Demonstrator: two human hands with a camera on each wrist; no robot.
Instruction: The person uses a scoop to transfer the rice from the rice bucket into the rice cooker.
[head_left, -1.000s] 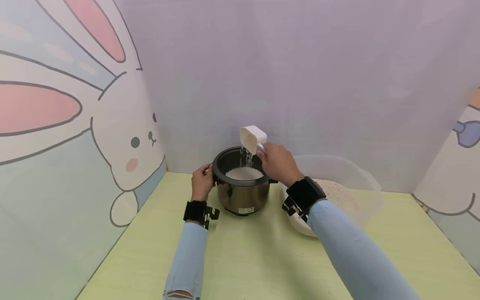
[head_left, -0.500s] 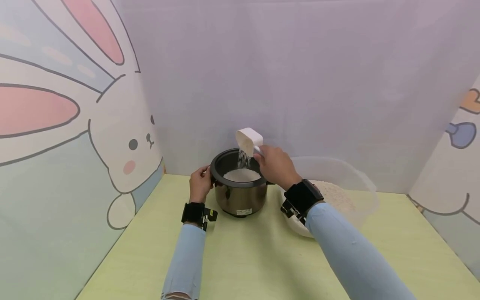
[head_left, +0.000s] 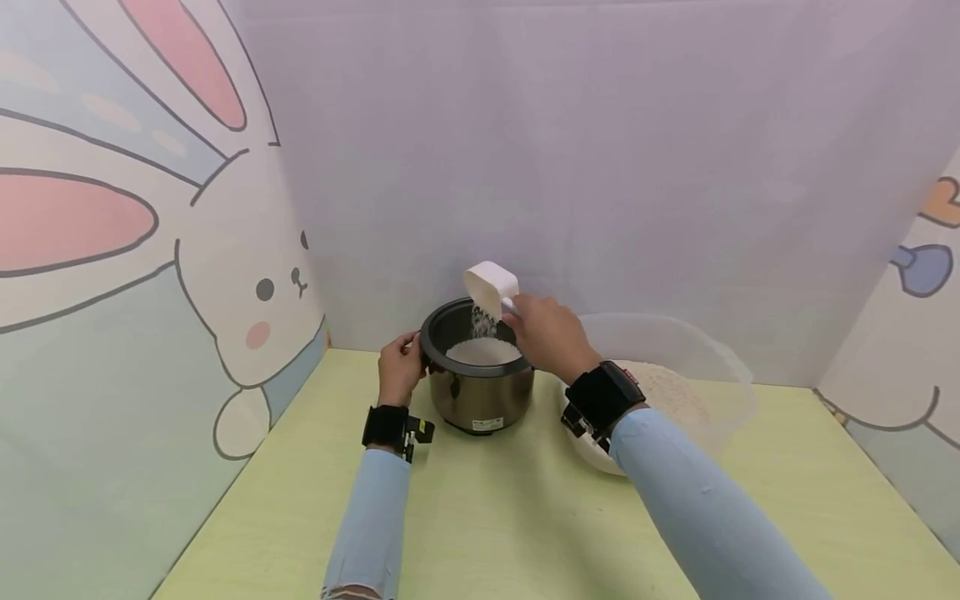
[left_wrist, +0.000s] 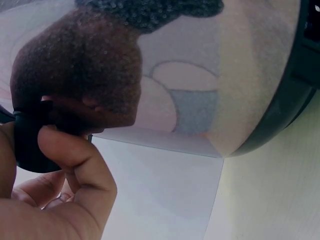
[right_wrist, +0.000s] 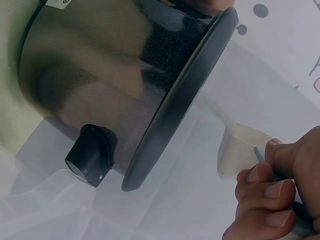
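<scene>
A dark, shiny rice cooker (head_left: 480,400) without a lid stands on the table, white rice (head_left: 483,353) inside it. My left hand (head_left: 400,367) is at its left side; in the left wrist view the thumb and fingers pinch the black side handle (left_wrist: 35,145). Above the cooker's opening, my right hand (head_left: 553,335) grips the handle of a white measuring scoop (head_left: 491,283). The scoop is tipped to the left, and grains stream from it into the cooker. In the right wrist view, fingers (right_wrist: 267,192) curl round the scoop's handle, beside the cooker's rim (right_wrist: 185,100).
A large translucent bowl (head_left: 731,354) of pale grain (head_left: 667,387) stands right of the cooker, partly behind my right forearm. Another black side handle (right_wrist: 92,155) sticks out on the cooker's right. Close behind rises a plain wall (head_left: 600,167); a rabbit-patterned panel (head_left: 255,225) borders the left.
The right hand has moved the scoop slightly left and lower over the cooker. Grains pour throughout. The left hand keeps its hold on the handle.
</scene>
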